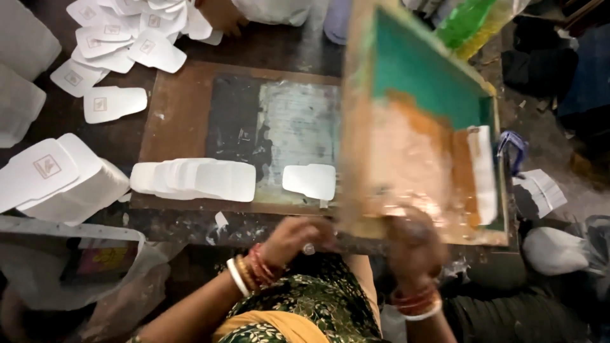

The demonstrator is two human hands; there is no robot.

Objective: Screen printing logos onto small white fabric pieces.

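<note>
— What do you have in your hands, seen from the head camera?

— My right hand (416, 244) is clamped on the near edge of the printing frame (422, 127), a wooden frame with green mesh smeared with orange ink. It is tilted up off the board, its near edge by me. My left hand (295, 236) is beside it at the same near edge; it is blurred, so I cannot tell whether those fingers are closed on the wood or only touching it.

— And what is under the frame?

— A brown board (175, 121) with a dark, stained plate in its middle. One blank white card (309, 180) lies on that plate, just left of the raised frame. A fanned row of blank cards (194, 178) lies further left on the board.

— Anything else around?

— A stack of printed cards (57, 181) at the far left, loose printed cards (127, 38) at the top, where another person's hand (222, 16) rests.
</note>
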